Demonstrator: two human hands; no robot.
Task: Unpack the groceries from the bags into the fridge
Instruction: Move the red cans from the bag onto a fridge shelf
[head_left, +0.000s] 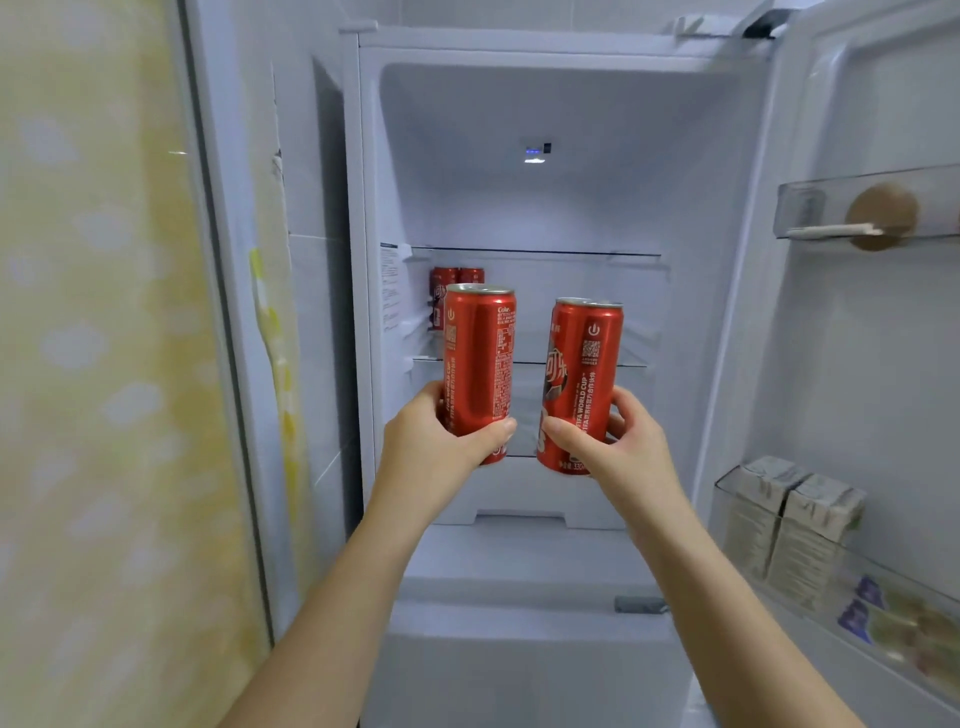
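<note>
The fridge (519, 130) stands open in front of me. My left hand (441, 436) grips a tall red cola can (480, 353) near its base, held upright before the shelves. My right hand (618, 441) grips a second red cola can (584, 374), tilted slightly to the left. Both cans hang in the air in front of the middle glass shelf (631, 365). Two more red cans (457, 278) stand at the back left of that shelf, partly hidden behind the left can.
The open door on the right has an upper bin (810, 208) with a round brown item (880, 215) and a lower bin (727, 499) with grey cartons (800, 525) and small packets. A yellow patterned curtain (104, 364) hangs at left.
</note>
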